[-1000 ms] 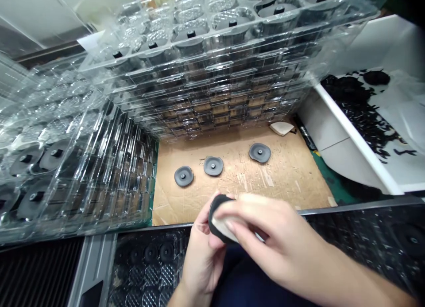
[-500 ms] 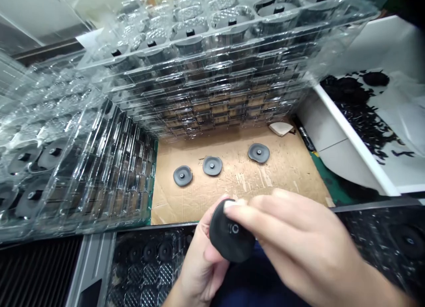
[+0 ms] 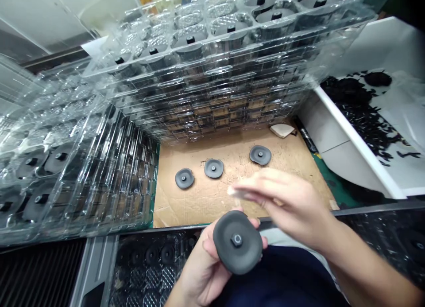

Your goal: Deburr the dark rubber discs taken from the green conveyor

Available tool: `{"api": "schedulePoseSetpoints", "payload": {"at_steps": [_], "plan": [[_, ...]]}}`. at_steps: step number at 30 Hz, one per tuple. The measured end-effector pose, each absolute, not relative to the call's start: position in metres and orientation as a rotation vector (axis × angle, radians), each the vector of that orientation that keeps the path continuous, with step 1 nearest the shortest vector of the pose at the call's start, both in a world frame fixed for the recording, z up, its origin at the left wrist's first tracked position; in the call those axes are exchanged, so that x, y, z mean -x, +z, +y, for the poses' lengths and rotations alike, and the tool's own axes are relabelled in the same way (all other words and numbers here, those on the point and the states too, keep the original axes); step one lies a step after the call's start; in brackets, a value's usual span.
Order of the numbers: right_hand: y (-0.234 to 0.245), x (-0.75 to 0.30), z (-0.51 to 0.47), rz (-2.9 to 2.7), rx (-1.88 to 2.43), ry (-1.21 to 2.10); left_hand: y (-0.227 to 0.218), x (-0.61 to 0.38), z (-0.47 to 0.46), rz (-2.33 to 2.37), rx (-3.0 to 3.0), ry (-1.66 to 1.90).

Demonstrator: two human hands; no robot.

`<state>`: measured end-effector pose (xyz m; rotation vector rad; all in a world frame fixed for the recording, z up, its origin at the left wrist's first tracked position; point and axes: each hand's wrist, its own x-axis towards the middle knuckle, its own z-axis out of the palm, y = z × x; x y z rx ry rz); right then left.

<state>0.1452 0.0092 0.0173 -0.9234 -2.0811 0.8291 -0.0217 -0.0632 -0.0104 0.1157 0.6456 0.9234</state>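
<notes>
My left hand (image 3: 207,262) holds a dark grey rubber disc (image 3: 244,256) from beneath, its fingers around the edge. The disc has a raised stem with a ring-shaped end at its centre, facing up. Slightly blurred, my right hand (image 3: 292,205) is above and to the right of the disc, apart from it. Between its fingertips is a small white piece (image 3: 231,191), whose kind I cannot make out. Three similar discs lie apart on the cardboard sheet (image 3: 186,209): a left one (image 3: 184,178), a middle one (image 3: 214,169) and a right one (image 3: 260,155).
Stacked clear plastic trays (image 3: 212,76) stand behind the cardboard, with another stack (image 3: 109,165) to the left; some cells hold discs. A white bin (image 3: 361,143) of black scraps is on the right. A white wedge-shaped piece (image 3: 282,130) and a black marker (image 3: 306,136) lie near it.
My right hand has lifted off the disc, up and to the right, with the white piece. My left hand has tilted the disc so its face turns more upward.
</notes>
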Motion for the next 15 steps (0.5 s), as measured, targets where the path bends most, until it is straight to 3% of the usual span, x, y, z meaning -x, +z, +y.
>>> {"api": "schedulePoseSetpoints", "payload": {"at_steps": [3,9,12,15], "plan": [[-0.013,-0.158,0.005,-2.016,1.282,0.82,-0.012,0.024,-0.065,0.587,-0.031,0.952],[-0.086,-0.163,-0.025,-2.08,1.33,0.835,-0.011,0.025,-0.062,0.568,-0.059,0.979],[-0.077,-0.166,-0.021,-2.03,1.396,0.782,-0.01,0.024,-0.061,0.602,-0.081,0.971],[-0.026,-0.162,-0.016,-1.961,1.384,0.702,-0.01,0.021,-0.062,0.652,-0.12,0.958]]}}
